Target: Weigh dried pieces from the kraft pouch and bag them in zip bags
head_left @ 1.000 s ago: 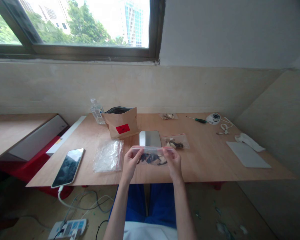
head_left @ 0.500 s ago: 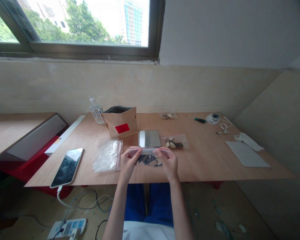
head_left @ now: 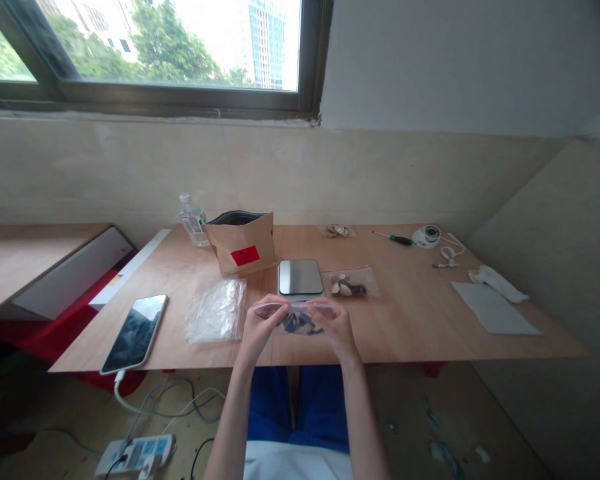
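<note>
Between my hands, over the front of the table, hangs a clear zip-lock bag (head_left: pixel 300 325) with dark dried pieces in it. My left hand (head_left: pixel 263 327) pinches its top edge on the left, and my right hand (head_left: pixel 333 325) pinches the same edge on the right. Just beyond them sits a small scale (head_left: pixel 301 277) with a silver plate. To its right lies a filled zip-lock bag (head_left: pixel 351 283) holding pale and dark pieces. A stack of empty clear bags (head_left: pixel 217 311) lies left of my left hand.
A brown paper pouch (head_left: pixel 245 247) stands with its top open beside a plastic bottle (head_left: pixel 194 221). Farther back lie another filled bag (head_left: pixel 337 231), a screwdriver (head_left: pixel 400 240) and a white camera (head_left: pixel 427 237). A phone (head_left: pixel 136 333) on a cable is at left, white paper (head_left: pixel 495 310) at right.
My thumbs have come closer together along the bag's top edge. The bag remains held in both hands; the things on the table have stayed put.
</note>
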A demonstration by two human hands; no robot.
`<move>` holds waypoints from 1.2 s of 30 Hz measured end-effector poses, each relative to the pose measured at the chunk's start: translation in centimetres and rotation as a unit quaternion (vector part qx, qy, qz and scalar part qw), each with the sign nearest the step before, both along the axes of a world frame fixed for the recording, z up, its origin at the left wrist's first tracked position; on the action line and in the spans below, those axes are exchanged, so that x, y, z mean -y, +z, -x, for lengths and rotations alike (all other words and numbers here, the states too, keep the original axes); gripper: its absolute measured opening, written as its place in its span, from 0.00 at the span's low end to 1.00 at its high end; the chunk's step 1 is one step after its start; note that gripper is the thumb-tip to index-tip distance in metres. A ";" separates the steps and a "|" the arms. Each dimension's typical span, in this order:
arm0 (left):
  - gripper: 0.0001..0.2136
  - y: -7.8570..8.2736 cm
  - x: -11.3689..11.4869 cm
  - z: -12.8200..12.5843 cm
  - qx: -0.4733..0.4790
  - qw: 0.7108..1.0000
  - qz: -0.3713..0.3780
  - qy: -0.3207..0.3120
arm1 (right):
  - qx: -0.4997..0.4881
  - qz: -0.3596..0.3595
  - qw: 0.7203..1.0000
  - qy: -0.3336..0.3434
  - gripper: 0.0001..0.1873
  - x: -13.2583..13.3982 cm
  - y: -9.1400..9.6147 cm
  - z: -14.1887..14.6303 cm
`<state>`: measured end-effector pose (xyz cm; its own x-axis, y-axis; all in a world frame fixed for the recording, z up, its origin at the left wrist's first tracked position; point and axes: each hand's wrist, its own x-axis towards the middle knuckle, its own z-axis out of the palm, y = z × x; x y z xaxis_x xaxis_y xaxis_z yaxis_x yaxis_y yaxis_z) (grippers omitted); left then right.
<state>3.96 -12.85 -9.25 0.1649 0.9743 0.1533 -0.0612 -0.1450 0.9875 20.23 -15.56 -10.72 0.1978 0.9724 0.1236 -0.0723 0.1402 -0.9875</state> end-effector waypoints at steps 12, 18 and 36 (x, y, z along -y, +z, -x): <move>0.08 -0.3 0.2 -0.2 0.002 0.999 -0.023 0.030 | 0.040 -0.026 0.999 -0.022 0.11 0.4 0.7 0.8; 0.08 -0.4 0.1 -0.3 0.015 0.999 -0.015 0.035 | 0.023 -0.014 0.999 -0.032 0.10 0.1 0.6 1.1; 0.08 -0.3 0.2 -1.3 -0.031 0.994 -0.095 0.045 | -0.017 -0.022 0.999 -0.020 0.08 -0.4 0.0 2.2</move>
